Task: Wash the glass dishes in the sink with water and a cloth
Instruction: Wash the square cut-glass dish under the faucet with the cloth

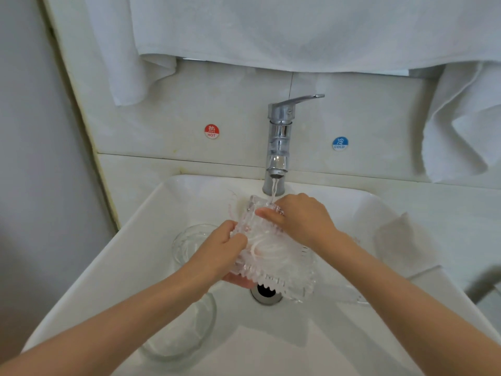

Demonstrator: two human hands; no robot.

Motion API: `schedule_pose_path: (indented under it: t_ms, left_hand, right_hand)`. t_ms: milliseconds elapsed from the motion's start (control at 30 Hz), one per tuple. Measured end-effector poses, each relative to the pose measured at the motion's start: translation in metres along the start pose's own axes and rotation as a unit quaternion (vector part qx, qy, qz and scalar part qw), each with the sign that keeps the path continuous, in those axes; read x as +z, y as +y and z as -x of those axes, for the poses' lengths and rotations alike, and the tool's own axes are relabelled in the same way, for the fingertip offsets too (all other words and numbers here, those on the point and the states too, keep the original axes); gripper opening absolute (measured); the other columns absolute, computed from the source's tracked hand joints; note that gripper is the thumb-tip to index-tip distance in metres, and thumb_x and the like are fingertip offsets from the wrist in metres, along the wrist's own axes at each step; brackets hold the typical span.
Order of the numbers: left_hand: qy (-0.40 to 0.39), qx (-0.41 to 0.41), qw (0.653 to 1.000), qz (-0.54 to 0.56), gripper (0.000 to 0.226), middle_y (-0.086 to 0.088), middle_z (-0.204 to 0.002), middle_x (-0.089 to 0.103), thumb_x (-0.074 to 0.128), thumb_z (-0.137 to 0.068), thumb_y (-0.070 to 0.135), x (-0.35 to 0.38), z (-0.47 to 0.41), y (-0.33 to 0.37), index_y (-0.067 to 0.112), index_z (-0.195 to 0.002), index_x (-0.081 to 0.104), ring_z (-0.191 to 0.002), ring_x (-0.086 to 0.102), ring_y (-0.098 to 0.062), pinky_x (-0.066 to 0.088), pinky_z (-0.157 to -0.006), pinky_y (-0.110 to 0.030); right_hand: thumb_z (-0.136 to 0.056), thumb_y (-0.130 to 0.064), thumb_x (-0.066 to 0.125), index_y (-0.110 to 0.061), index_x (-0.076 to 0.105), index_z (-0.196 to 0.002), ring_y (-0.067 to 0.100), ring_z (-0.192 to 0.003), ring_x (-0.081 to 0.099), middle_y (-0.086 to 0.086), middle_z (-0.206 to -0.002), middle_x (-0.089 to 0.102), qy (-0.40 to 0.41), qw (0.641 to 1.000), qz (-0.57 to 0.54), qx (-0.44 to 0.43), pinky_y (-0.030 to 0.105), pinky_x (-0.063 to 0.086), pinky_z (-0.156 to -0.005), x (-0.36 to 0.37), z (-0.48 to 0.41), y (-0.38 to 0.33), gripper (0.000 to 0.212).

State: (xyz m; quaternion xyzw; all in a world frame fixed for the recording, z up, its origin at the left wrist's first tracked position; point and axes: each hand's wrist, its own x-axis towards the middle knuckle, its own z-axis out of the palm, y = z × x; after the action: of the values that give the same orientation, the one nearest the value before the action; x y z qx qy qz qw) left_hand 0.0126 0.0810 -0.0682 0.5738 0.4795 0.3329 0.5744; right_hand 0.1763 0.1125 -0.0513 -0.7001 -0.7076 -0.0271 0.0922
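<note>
Glass dish (pixel 273 253), square and ribbed with a toothed rim: held tilted in mid-air over the sink (pixel 352 213), directly above the drain (pixel 267 294), far edge raised under the tap (pixel 279 137). Thin stream of water (pixel 273 191) falling from the spout onto that far edge, right beside the right hand.

Left hand (pixel 223 248) clamped on the near-left edge: thumb and upper fingers curled over the rim on top, remaining fingertips showing pink beneath the glass. Tight grip, nothing spread.

Right hand (pixel 301 215) wrapped over the far-right edge, knuckles up, fingers bent round the rim, one digit laid flat across the dish's inner face. Whether anything lies between palm and glass: cannot tell.

Elsewhere in the basin: round glass bowl (pixel 187 242) resting on the left slope, just beside the left hand and partly hidden by it. Larger clear bowl (pixel 184 337) lying lower down, under the left forearm. Faint glassy outline beneath the right forearm, too unclear to name.

Above: white towels (pixel 298 28) hanging over the wall panel. Red HOT sticker (pixel 211 131) left of the tap, blue COLD sticker (pixel 340 143) right of it.
</note>
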Motion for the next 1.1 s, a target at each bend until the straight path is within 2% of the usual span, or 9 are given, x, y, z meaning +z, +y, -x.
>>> schedule_pose_path:
  t_ms: [267, 400, 500, 600, 700, 800, 867, 967, 1100]
  left_hand:
    - [0.003, 0.003, 1.0, -0.025, 0.022, 0.006, -0.095, 0.053, 0.039, -0.095, 0.009, -0.003, -0.004, -0.001, 0.026, -0.088, 0.051, -0.072, 0.059, -0.014, 0.059, -0.061, -0.038]
    - [-0.008, -0.008, 1.0, -0.027, 0.019, 0.001, -0.097, 0.057, 0.039, -0.095, 0.009, -0.001, -0.004, -0.004, 0.022, -0.094, 0.053, -0.074, 0.062, -0.018, 0.059, -0.06, -0.036]
    - [0.005, -0.02, 1.0, -0.022, 0.018, -0.002, -0.098, 0.056, 0.041, -0.093, 0.008, -0.003, -0.006, -0.001, 0.019, -0.093, 0.054, -0.079, 0.06, -0.02, 0.059, -0.057, -0.036]
    - [0.028, -0.023, 0.999, -0.026, 0.017, -0.001, -0.096, 0.048, 0.042, -0.093, 0.008, -0.007, -0.008, 0.0, 0.02, -0.09, 0.053, -0.078, 0.053, -0.018, 0.059, -0.055, -0.038]
    - [0.035, -0.021, 0.998, -0.037, 0.018, -0.007, -0.105, 0.05, 0.042, -0.092, 0.008, -0.009, -0.011, 0.0, 0.01, -0.105, 0.055, -0.083, 0.054, -0.023, 0.057, -0.051, -0.034]
    - [0.048, -0.021, 0.999, -0.007, 0.018, -0.015, -0.112, 0.053, 0.041, -0.093, 0.007, -0.012, -0.013, 0.002, 0.006, -0.106, 0.054, -0.085, 0.058, -0.027, 0.054, -0.046, -0.029]
    - [0.049, -0.005, 0.999, -0.023, 0.015, -0.012, -0.099, 0.056, 0.04, -0.093, 0.005, -0.013, -0.013, 0.003, 0.01, -0.095, 0.054, -0.074, 0.059, -0.025, 0.055, -0.046, -0.03]
    - [0.036, -0.003, 0.999, -0.034, 0.018, -0.009, -0.093, 0.058, 0.04, -0.093, 0.006, -0.01, -0.01, 0.002, 0.016, -0.091, 0.055, -0.072, 0.061, -0.024, 0.056, -0.047, -0.031]
    - [0.038, -0.016, 0.999, -0.018, 0.017, -0.012, -0.099, 0.058, 0.041, -0.093, 0.007, -0.013, -0.012, 0.001, 0.013, -0.092, 0.057, -0.077, 0.061, -0.026, 0.054, -0.045, -0.028]
  right_hand:
    - [-0.098, -0.018, 0.045, -0.014, 0.053, -0.109, 0.013, -0.096, 0.047, -0.006, -0.107, 0.052, -0.161, 0.96, -0.195, -0.122, 0.023, 0.034, -0.079, -0.003, 0.0, 0.03, 0.014]
    - [-0.095, -0.045, 0.044, -0.016, 0.048, -0.068, 0.019, -0.07, 0.05, -0.001, -0.07, 0.053, -0.036, 0.991, -0.126, -0.042, 0.029, 0.034, -0.06, 0.011, 0.005, 0.011, 0.04]
    - [-0.095, -0.05, 0.039, -0.015, 0.04, -0.061, 0.02, -0.063, 0.046, -0.001, -0.063, 0.046, -0.007, 0.996, -0.081, -0.026, 0.031, 0.032, -0.059, 0.014, 0.002, 0.006, 0.048]
    - [-0.097, -0.019, 0.048, -0.006, 0.059, -0.093, 0.017, -0.089, 0.054, 0.001, -0.092, 0.059, -0.122, 0.962, -0.221, -0.104, 0.022, 0.039, -0.071, 0.005, 0.001, 0.022, 0.017]
    - [-0.094, -0.009, 0.052, -0.012, 0.059, -0.119, 0.005, -0.101, 0.053, -0.007, -0.111, 0.058, -0.141, 0.93, -0.324, -0.106, 0.004, 0.038, -0.081, 0.0, 0.005, 0.033, 0.026]
    - [-0.092, -0.027, 0.058, -0.016, 0.065, -0.092, 0.004, -0.071, 0.06, -0.005, -0.086, 0.064, -0.104, 0.925, -0.365, -0.016, 0.009, 0.046, -0.059, -0.001, 0.005, 0.03, 0.013]
    - [-0.088, -0.04, 0.061, -0.015, 0.059, -0.07, 0.003, -0.058, 0.055, -0.004, -0.068, 0.059, -0.102, 0.933, -0.34, 0.061, 0.011, 0.042, -0.045, -0.001, 0.006, 0.022, 0.03]
    - [-0.081, -0.065, 0.052, -0.01, 0.051, -0.064, 0.016, -0.063, 0.059, 0.003, -0.066, 0.059, -0.066, 0.971, -0.209, 0.091, 0.027, 0.05, -0.064, 0.006, 0.007, 0.014, 0.057]
    - [-0.091, -0.037, 0.056, -0.004, 0.061, -0.082, 0.012, -0.063, 0.055, 0.002, -0.072, 0.058, -0.118, 0.946, -0.295, 0.061, 0.02, 0.046, -0.057, 0.003, 0.006, 0.02, 0.034]
